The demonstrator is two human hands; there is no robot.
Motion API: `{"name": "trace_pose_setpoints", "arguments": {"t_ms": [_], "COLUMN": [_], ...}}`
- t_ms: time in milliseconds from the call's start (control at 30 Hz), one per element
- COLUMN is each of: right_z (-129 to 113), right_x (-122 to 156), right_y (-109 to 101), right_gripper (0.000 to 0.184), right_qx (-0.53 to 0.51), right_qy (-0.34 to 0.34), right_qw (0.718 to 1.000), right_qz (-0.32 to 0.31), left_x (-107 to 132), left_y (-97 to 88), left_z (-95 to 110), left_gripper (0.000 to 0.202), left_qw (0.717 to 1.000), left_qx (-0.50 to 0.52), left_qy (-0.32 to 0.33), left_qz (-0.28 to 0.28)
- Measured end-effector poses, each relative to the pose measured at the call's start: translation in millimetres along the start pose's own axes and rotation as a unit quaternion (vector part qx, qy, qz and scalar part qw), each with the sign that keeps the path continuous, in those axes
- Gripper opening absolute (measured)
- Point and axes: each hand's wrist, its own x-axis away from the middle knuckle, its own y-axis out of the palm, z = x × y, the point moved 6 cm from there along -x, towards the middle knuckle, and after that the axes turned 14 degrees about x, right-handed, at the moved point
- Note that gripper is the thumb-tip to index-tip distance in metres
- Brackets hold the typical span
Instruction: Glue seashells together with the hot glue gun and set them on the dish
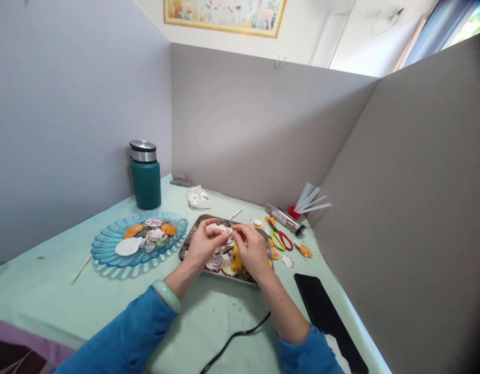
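Note:
Over the metal tray, my left hand and my right hand meet with fingertips pinched. Between them is a small whitish shell, partly covered by the fingers. More striped and pale shells fill the tray beneath. A yellow glue gun lies among them, partly behind my right hand. To the left, a scalloped blue plate carries orange, striped and white shells.
A green bottle stands behind the plate. Scissors, loose shells, a clear tube and glue sticks lie right. A black phone-like slab and a black cord are nearer. Grey partitions surround the table.

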Motion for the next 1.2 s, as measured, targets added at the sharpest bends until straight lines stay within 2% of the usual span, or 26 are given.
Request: {"name": "trace_pose_setpoints", "arguments": {"t_ms": [167, 300, 400, 533, 700, 1000, 1200], "right_z": [6, 12, 10, 1, -1, 3, 8], "right_x": [-2, -1, 1, 6, 7, 7, 6], "right_y": [-5, -12, -10, -5, -3, -3, -5], "right_gripper": [0.018, 0.019, 0.015, 0.011, 0.013, 0.015, 0.019], "right_qx": [-0.013, -0.033, -0.042, -0.047, -0.071, -0.097, -0.109], "right_qy": [0.030, 0.050, 0.040, 0.016, 0.031, 0.057, 0.077], "right_qw": [0.999, 0.998, 0.998, 0.999, 0.997, 0.994, 0.991], "right_qz": [0.003, 0.023, 0.016, 0.017, 0.024, 0.012, 0.005], "left_x": [2, 2, 1, 2, 4, 6, 5], "left_y": [2.1, -1.3, -3.4, 0.4, 5.1, 4.6, 5.5], "left_z": [0, 0, -3, -6, -7, -7, -3], "left_gripper": [0.060, 0.054, 0.048, 0.038, 0.036, 0.043, 0.053], "left_qw": [0.999, 0.993, 0.982, 0.969, 0.968, 0.973, 0.983], "left_qx": [0.032, 0.103, 0.159, 0.205, 0.199, 0.173, 0.140], "left_qy": [-0.023, -0.059, -0.098, -0.136, -0.150, -0.146, -0.109], "left_qz": [0.007, 0.017, 0.017, -0.010, -0.033, -0.034, -0.044]}}
